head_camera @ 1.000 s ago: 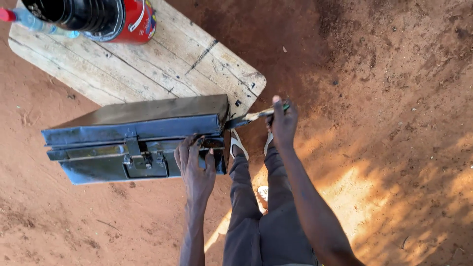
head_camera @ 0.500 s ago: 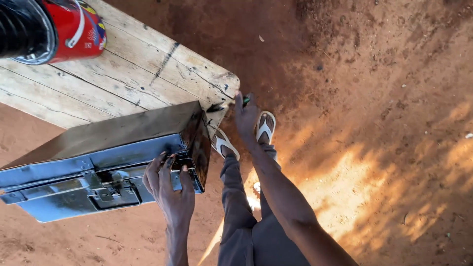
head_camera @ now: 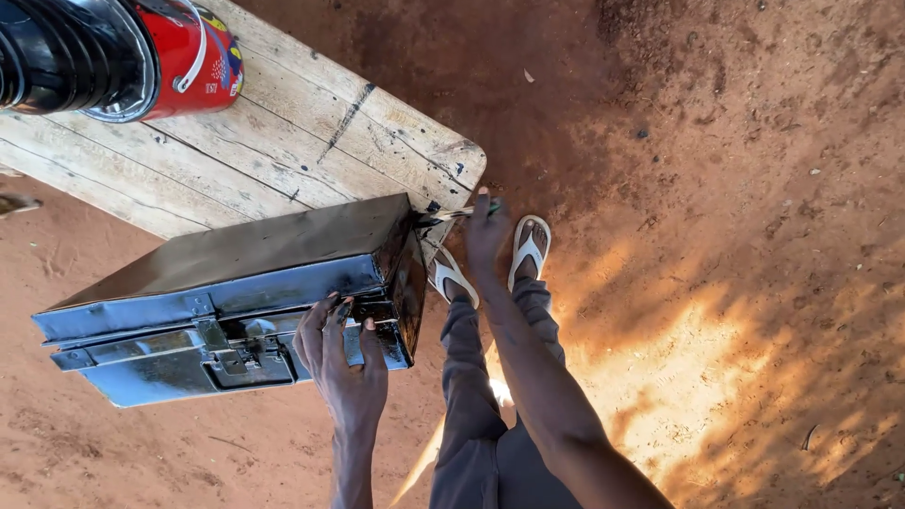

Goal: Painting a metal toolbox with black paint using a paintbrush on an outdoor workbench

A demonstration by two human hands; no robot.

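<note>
A dark blue-grey metal box (head_camera: pixel 236 283) rests tilted against the edge of a wooden plank table (head_camera: pixel 311 151), latch side facing me. My left hand (head_camera: pixel 344 363) presses on the box's front face near its right corner, fingers spread over the lid seam. My right hand (head_camera: pixel 488 231) holds a thin brush-like tool (head_camera: pixel 448 215) whose tip touches the box's far right corner. My feet in white sandals (head_camera: pixel 490 264) stand on red earth just right of the box.
A red tin can with a black ribbed object in it (head_camera: pixel 113 57) stands on the table at top left. Red dirt ground (head_camera: pixel 735 236) spreads to the right, with sunlit patches.
The view has shifted, so the box and table sit lower and further right in frame. My left hand stays on the box front; my right hand keeps the tool at the corner.
</note>
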